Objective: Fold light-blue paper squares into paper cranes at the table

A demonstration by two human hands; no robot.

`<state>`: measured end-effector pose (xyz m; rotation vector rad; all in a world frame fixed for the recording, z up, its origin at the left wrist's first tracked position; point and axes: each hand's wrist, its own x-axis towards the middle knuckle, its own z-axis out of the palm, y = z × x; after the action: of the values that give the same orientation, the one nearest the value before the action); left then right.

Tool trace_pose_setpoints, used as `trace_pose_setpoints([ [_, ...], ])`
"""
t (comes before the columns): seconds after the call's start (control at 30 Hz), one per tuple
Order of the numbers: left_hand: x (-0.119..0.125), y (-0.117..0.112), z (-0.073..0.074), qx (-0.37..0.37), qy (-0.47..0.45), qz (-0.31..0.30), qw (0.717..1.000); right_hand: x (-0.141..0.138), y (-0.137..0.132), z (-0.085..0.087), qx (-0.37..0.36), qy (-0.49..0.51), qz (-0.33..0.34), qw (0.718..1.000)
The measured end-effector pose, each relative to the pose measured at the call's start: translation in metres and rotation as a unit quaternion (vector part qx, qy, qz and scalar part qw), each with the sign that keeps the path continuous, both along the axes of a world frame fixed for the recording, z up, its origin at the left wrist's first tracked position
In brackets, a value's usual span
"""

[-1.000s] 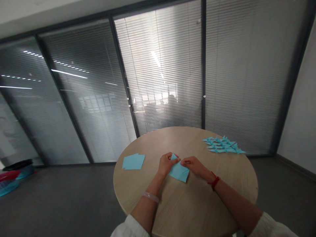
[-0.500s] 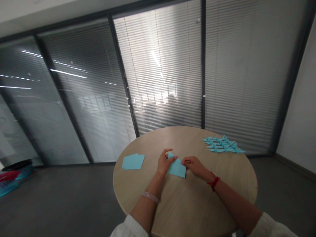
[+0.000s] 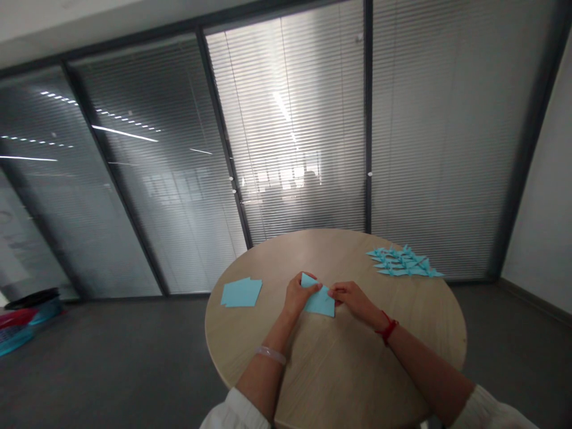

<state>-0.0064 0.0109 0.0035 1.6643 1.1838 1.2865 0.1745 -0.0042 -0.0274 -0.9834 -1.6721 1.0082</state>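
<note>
A light blue sheet of paper, partly folded, lies near the middle of a round wooden table. My left hand pinches the paper's far left corner, lifting it off the table. My right hand pinches the paper's right edge, fingers closed on it. A clear band circles my left wrist and a red cord circles my right wrist.
A small stack of flat blue sheets lies at the table's left. Several folded blue paper figures sit in a cluster at the far right. Glass walls with blinds stand behind. Coloured basins rest on the floor at the far left.
The blue paper has been folded over and looks smaller; its near corner no longer reaches toward me. Both hands stayed on it and shifted slightly away from me.
</note>
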Motion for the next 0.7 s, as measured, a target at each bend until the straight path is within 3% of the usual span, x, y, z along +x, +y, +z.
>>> trace_pose_setpoints([
  [0.13,0.001,-0.002,0.001,-0.039,-0.056,-0.016,0.998,0.001,0.0,0.002,0.016,-0.002,-0.017,1.0],
  [0.3,0.002,-0.003,0.004,-0.032,-0.089,-0.01,0.995,0.0,0.0,0.003,0.017,0.034,-0.041,0.998],
  [0.5,0.002,0.003,-0.004,-0.055,-0.106,-0.009,0.993,0.002,0.001,0.004,0.023,0.029,-0.066,0.997],
  [0.7,0.003,0.004,-0.006,-0.106,-0.135,-0.067,0.983,0.006,0.005,0.003,0.03,0.043,-0.126,0.991],
])
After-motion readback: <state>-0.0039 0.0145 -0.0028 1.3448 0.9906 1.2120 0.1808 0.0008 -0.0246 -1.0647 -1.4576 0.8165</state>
